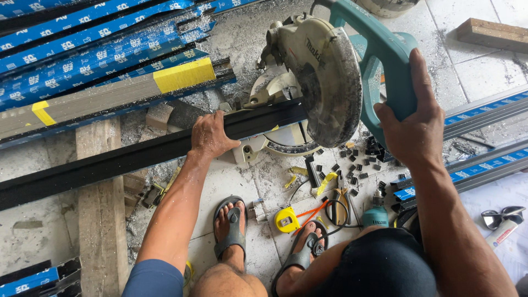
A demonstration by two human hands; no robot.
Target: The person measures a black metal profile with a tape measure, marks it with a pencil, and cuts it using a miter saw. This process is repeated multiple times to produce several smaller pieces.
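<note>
Now, profile (137,157): black, long axis running from low left up to the right, end under saw (324,77).
Left hand (210,135): clamped on profile, just left of saw; the nearer hand.
Right hand (412,129): closed round saw handle (385,60), right of blade.
Tape measure (286,220): yellow, below saw, between feet.
Blue-wrapped bars (99,49): left of saw.

The person has bare forearms and wears a blue short sleeve (154,279) on the left arm, dark shorts (379,264), and grey rubber thong sandals (230,234) on both feet.
</note>
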